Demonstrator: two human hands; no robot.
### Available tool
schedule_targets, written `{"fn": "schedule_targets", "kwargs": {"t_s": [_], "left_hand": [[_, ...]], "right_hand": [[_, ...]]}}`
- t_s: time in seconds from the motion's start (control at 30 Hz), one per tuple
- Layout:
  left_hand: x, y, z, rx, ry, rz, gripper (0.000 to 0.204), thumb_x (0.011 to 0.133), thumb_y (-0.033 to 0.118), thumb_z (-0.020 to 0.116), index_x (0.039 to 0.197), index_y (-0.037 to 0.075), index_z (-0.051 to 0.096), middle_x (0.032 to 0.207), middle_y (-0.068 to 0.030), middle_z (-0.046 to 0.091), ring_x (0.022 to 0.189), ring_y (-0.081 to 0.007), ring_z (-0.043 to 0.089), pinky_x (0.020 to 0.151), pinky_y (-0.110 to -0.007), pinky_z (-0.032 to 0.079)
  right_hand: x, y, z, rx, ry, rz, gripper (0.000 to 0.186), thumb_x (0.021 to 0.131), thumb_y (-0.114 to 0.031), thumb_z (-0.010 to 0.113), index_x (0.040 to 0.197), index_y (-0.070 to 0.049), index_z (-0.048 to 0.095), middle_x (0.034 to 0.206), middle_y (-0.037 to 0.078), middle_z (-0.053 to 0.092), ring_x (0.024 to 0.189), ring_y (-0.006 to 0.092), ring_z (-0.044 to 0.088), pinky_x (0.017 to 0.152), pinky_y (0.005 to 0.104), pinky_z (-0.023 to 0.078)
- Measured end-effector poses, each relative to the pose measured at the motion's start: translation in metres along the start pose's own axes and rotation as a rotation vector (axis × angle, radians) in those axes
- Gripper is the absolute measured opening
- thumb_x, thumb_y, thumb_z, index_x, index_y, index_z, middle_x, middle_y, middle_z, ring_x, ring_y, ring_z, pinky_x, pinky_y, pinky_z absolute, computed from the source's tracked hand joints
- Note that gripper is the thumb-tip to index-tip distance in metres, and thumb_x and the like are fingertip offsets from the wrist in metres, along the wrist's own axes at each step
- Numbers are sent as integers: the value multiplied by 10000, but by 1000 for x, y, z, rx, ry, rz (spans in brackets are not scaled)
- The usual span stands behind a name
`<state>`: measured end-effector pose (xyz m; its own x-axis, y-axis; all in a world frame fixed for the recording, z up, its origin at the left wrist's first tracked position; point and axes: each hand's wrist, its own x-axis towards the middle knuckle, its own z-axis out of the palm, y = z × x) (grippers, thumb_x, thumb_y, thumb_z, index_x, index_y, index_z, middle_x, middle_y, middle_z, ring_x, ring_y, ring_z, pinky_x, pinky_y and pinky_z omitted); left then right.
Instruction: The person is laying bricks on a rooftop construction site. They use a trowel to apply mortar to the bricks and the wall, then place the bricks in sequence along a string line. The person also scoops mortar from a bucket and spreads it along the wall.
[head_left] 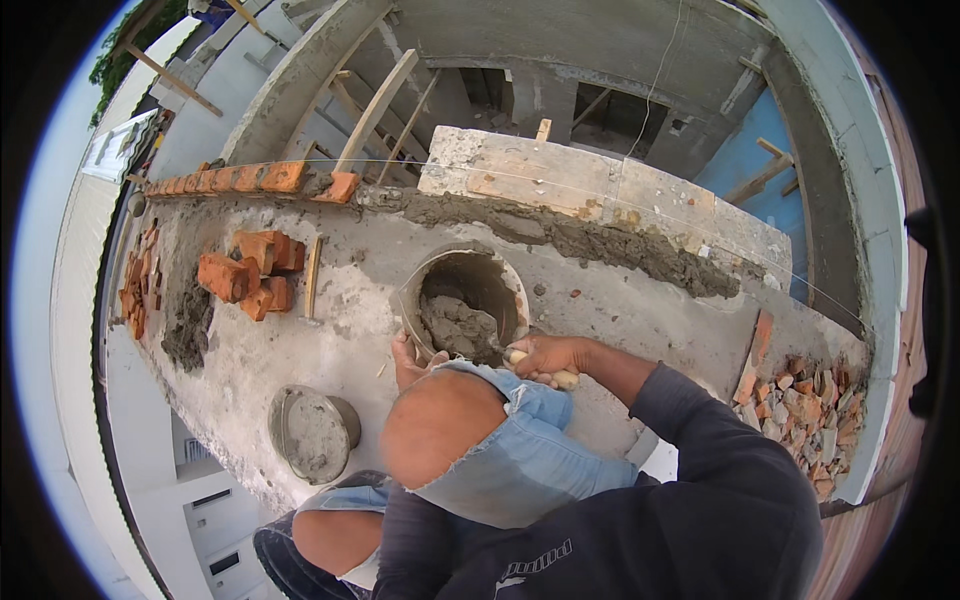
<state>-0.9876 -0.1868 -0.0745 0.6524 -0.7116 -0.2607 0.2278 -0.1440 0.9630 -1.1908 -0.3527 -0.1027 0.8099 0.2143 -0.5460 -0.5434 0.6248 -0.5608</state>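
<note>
A round bucket point(484, 272) with grey wet mortar point(458, 324) in it stands tilted on the concrete slab in front of my knees. My right hand point(548, 356) is closed round the pale handle of a trowel point(567, 380). The trowel's metal end reaches into the mortar at the near right side of the bucket. My left hand point(406, 362) holds the bucket's near left edge, with its fingers against the outer wall; my knee hides part of this hand.
A second bucket point(318, 436) with grey contents stands near left. Orange bricks point(250, 272) are piled at left beside a wooden-handled tool point(314, 278). Beyond, a mortar bed point(580, 240), a brick row point(225, 180) and a string follow the slab's edge above a drop. Brick rubble point(810, 415) lies right.
</note>
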Motion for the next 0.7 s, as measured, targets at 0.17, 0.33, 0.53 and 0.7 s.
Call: {"fn": "schedule_targets", "kwargs": {"t_s": [0.17, 0.33, 0.53, 0.7], "left_hand": [[18, 4, -44, 36, 29, -20, 694, 862, -116, 636, 1466, 81, 355, 1427, -158, 535, 1269, -237, 560, 1085, -369, 446], [17, 3, -68, 62, 175, -181, 686, 863, -118, 632, 1460, 78, 358, 1427, -157, 533, 1257, -236, 564, 1071, -368, 452], [16, -12, -94, 51, 272, -284, 676, 864, -120, 627, 1453, 75, 361, 1426, -156, 530, 1243, -235, 570, 1055, -367, 459], [12, -21, -110, 31, 322, -309, 667, 864, -121, 624, 1447, 73, 363, 1426, -154, 528, 1231, -234, 574, 1042, -366, 466]], "right_hand": [[-39, 35, -7, 216, -21, -140, 171, 892, -63, 685, 973, -99, 538, 609, -24, 494, 436, 63, 482, 363, 256, 418], [-130, 80, -53, 169, 227, -201, 195, 888, -83, 719, 941, -103, 532, 612, -26, 497, 440, 66, 476, 374, 262, 416], [-292, 117, -116, 60, 783, -167, 180, 879, -119, 745, 909, -71, 573, 601, -2, 518, 426, 91, 470, 377, 288, 421], [-380, 149, -157, -1150, 1599, 112, 403, 951, -368, 618, 1086, 8, 674, 962, 165, 746, 818, 312, 738, 727, 457, 603]]}}
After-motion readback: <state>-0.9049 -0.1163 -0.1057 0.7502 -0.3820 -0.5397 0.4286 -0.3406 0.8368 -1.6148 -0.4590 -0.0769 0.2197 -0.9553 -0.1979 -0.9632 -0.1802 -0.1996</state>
